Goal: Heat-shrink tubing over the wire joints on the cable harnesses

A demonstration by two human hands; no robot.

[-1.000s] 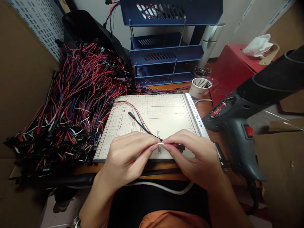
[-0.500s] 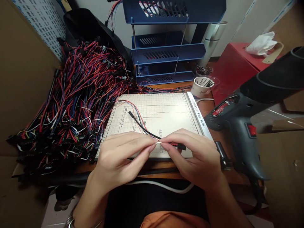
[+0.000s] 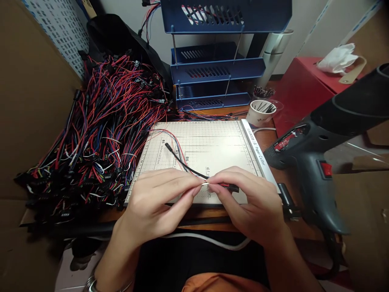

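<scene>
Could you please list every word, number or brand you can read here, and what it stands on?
"Paper Cutter": white rail; the brand before it is blurred
"B5": board
"A5": board
"B6": board
Too small or blurred to read fully: other board print, red label on the heat gun, cup mark, patterned panel.

Close head-worn view, forward and down onto hands [image 3: 159, 200]

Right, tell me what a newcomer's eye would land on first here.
Probably the tangled heap of wires filling the left side. Next, the bulky grey heat gun at the right. Centrally, the left hand and right hand pinch a small white piece above the paper cutter.
</scene>
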